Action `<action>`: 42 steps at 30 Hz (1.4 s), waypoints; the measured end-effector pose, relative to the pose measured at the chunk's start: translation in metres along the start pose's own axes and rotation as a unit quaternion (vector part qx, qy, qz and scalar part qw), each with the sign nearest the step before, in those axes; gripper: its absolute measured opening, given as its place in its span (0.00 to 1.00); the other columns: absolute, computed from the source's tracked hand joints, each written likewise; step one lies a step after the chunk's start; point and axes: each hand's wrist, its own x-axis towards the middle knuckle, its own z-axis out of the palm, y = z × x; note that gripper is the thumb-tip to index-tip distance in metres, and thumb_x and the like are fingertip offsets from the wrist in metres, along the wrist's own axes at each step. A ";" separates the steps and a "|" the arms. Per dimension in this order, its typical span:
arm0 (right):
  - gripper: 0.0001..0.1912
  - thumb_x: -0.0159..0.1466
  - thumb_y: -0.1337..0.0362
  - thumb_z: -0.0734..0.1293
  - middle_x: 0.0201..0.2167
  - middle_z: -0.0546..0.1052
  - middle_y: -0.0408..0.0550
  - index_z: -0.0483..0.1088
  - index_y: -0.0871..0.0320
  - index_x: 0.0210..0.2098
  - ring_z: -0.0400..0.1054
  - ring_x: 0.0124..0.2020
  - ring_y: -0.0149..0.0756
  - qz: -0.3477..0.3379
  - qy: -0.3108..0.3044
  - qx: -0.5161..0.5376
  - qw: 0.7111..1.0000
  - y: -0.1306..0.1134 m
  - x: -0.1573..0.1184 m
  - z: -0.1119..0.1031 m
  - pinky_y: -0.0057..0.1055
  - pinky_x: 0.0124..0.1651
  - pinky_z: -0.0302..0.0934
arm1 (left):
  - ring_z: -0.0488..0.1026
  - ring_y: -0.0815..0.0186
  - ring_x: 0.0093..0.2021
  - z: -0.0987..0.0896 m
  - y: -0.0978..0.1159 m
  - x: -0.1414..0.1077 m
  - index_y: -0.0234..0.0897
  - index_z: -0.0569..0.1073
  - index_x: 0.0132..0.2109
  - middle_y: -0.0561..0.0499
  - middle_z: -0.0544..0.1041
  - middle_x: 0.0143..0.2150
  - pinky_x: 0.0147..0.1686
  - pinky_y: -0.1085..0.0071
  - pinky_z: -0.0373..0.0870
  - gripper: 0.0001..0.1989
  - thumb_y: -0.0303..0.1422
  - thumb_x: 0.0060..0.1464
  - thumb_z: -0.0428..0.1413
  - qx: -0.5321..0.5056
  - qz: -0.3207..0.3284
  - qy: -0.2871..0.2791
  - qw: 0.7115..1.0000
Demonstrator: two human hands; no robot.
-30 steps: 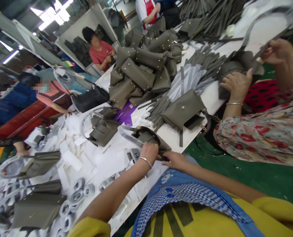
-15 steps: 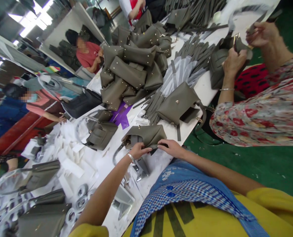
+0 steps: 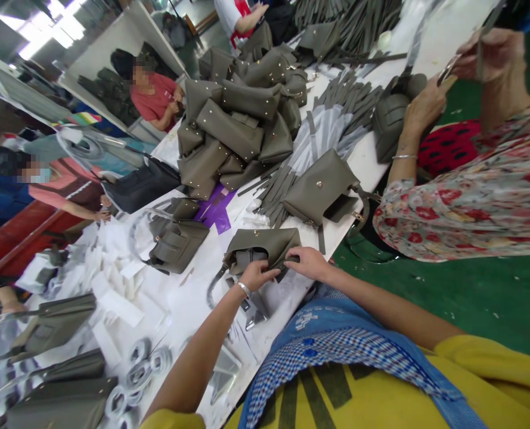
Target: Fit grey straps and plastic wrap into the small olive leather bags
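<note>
An olive-grey handbag (image 3: 276,239) lies on the white table right in front of me, its opening turned towards me. My left hand (image 3: 256,275) is closed on the near edge of the bag, with the thumb pointing right. Opposite it, my right hand (image 3: 307,262) pinches the bag's right end near a dark strap-like piece. What exactly lies under the fingertips is too small to make out. The bag's handle (image 3: 213,286) curves down on its left side. Below my left hand stands a grey metal tape dispenser-like object (image 3: 254,311), partly covered by the bag.
A large heap of olive handbags (image 3: 233,125) fills the table's far middle. Grey strips (image 3: 336,113) and another handbag (image 3: 321,185) lie to the right. White paper pieces (image 3: 117,286) and tape rolls (image 3: 135,369) spread left. A co-worker's hands (image 3: 425,104) handle a bag strap close on my right.
My left hand has shifted slightly right along the bag's edge, and the bag's opening shows wider. The co-worker on the right has raised the strap. The camera view has moved a little.
</note>
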 end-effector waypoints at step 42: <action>0.15 0.67 0.60 0.57 0.33 0.77 0.51 0.73 0.56 0.42 0.67 0.37 0.38 -0.296 -0.058 -0.066 0.951 -0.013 -0.038 0.000 0.38 0.45 0.58 | 0.73 0.61 0.43 -0.001 -0.023 -0.002 0.30 0.74 0.45 0.43 0.77 0.42 0.48 0.64 0.67 0.22 0.37 0.43 0.64 -0.263 0.033 -0.095 0.960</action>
